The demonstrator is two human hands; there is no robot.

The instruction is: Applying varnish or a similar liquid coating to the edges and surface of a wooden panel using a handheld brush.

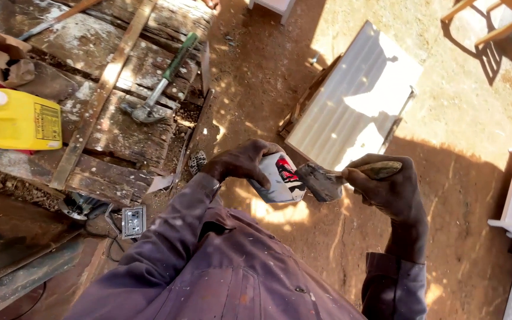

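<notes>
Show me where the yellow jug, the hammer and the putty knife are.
yellow jug [22, 121], head view, on its yellow side.
hammer [176, 59], head view, on the green handle.
putty knife [321, 181], head view, on the blade.

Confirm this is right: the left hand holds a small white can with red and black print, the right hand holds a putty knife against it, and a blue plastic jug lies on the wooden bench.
One thing is wrong: the plastic jug is yellow, not blue, as the head view shows. The left hand does hold the small white can, the right hand the putty knife against it, and the jug lies on the wooden bench.
</notes>
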